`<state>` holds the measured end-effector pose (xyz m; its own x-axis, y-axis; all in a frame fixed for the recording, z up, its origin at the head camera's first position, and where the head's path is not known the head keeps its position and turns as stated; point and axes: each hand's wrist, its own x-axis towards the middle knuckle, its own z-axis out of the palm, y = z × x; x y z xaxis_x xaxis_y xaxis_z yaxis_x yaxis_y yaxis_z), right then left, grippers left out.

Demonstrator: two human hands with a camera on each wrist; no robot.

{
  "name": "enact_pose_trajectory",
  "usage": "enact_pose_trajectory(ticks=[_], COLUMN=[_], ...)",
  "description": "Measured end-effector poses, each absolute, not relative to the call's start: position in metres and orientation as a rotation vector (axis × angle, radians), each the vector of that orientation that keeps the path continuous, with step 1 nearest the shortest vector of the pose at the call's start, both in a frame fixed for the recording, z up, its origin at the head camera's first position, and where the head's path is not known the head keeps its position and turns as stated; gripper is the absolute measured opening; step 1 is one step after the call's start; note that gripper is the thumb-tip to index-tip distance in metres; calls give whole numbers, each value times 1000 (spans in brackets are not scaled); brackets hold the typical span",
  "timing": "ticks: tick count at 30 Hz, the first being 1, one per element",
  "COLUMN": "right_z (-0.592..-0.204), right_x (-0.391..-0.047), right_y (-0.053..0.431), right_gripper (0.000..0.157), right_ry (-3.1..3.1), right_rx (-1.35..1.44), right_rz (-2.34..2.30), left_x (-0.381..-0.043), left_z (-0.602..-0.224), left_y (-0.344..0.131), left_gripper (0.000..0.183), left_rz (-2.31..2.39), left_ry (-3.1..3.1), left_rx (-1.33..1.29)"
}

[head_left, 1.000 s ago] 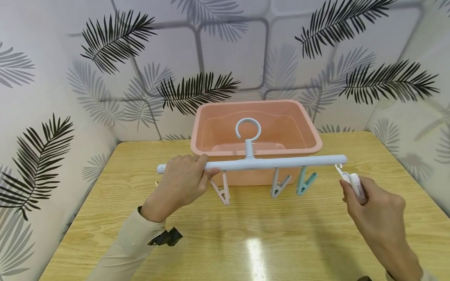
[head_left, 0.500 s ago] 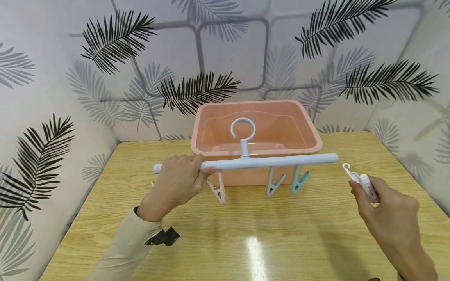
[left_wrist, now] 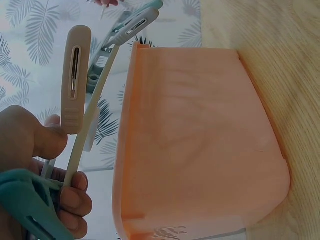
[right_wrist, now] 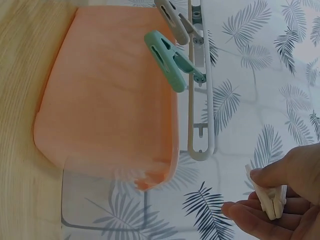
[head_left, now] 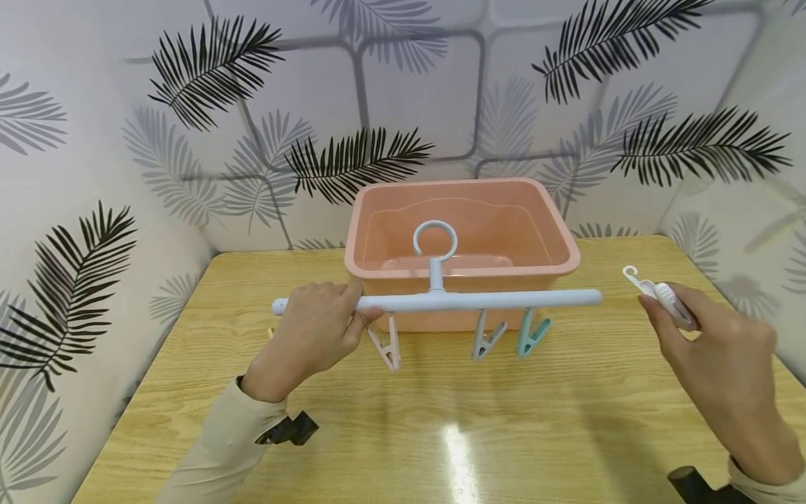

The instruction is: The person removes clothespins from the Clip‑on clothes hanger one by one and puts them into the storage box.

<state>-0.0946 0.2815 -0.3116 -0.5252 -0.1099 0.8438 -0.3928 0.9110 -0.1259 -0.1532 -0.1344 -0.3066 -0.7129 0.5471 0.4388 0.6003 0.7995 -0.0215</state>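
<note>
My left hand (head_left: 317, 325) grips a pale blue clip hanger (head_left: 478, 300) near its left end. The bar is held roughly level, with its round hook on top. Below it hang a pink clip (head_left: 393, 350), a grey clip (head_left: 481, 343) and a teal clip (head_left: 527, 339). The left wrist view shows another teal clip (left_wrist: 30, 205) close beside that hand. Off the bar's right end, apart from it, my right hand (head_left: 724, 343) pinches a white clip (right_wrist: 272, 200) with a small hook pointing up and left. Part of the bar is hidden by my left fingers.
A pink plastic basin (head_left: 466, 183) stands on the wooden table (head_left: 378, 448), just behind the hanger. Leaf-patterned covering (head_left: 415, 91) rises behind and at both sides. A sliver of yellow shows behind my left hand.
My right hand has drawn the white clip away from the bar's end, rightward and up. My left hand has shifted the hanger slightly left, and its right end has dipped to level.
</note>
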Motion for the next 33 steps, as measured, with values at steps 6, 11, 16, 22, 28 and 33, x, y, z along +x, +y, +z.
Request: enact_pose_trajectory(ticks=[6,11,16,22,28,33], right_z=[-306,-300,-297,-295,-296,-297], right_x=[-110,-123,-133,-145,-156,-162], right_y=[279,274,266,260,258,256], right_gripper=[74,74,50,27,26,23], right_ry=[-2121,-2144,-2173,-2228,-2246,-2266], right_rx=[404,453,489,521,533,532], right_rz=[371,384,420,430,427,448], left_x=[-152,-152,-152,-152,-152,-151], left_z=[-308,-308,-310,-311,-312,-312], left_y=[-134,-134,-134,-134,-133,-134], left_gripper=[38,39,39,40,40,40], left_rz=[-186,-205,-207,-201,-199,-189], left_ry=[-2562,-2565,-2557,-2554,-2555,-2553], left_rx=[-870,-880,-891,-896,-899,-900])
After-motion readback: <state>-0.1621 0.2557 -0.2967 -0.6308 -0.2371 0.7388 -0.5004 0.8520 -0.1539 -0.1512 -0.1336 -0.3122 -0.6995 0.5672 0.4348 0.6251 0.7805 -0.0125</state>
